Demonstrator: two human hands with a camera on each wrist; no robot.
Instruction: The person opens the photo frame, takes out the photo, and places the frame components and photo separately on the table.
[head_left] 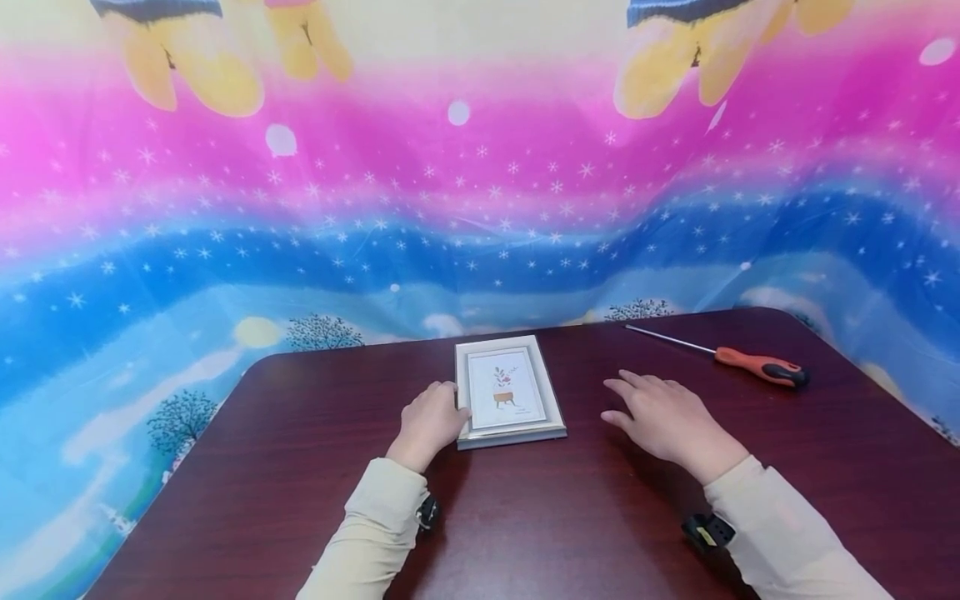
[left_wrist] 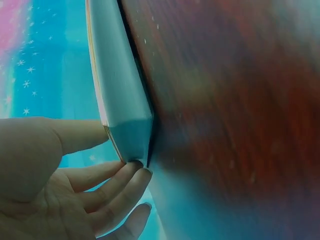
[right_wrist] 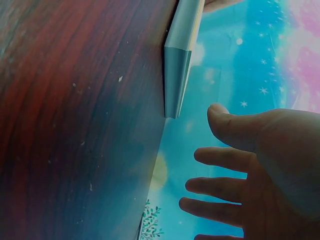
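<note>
A picture frame [head_left: 510, 392] with a pale border lies face up on the dark wooden table [head_left: 525, 517]; its picture shows a plant in an orange pot on legs. My left hand [head_left: 431, 421] holds the frame's left edge, thumb over the front border and fingers against the side. In the left wrist view, those fingers [left_wrist: 112, 195] meet the lower corner of the frame's thick side [left_wrist: 125, 90]. To the right of the frame, apart from it, my right hand [head_left: 667, 421] hovers above the table with fingers extended and nothing in them.
A screwdriver [head_left: 761, 365] with an orange and black handle lies at the table's back right, its shaft pointing left. Behind the table hangs a colourful cloth [head_left: 465, 208] with snowflakes. Both wrists wear dark straps under light sleeves [head_left: 795, 517].
</note>
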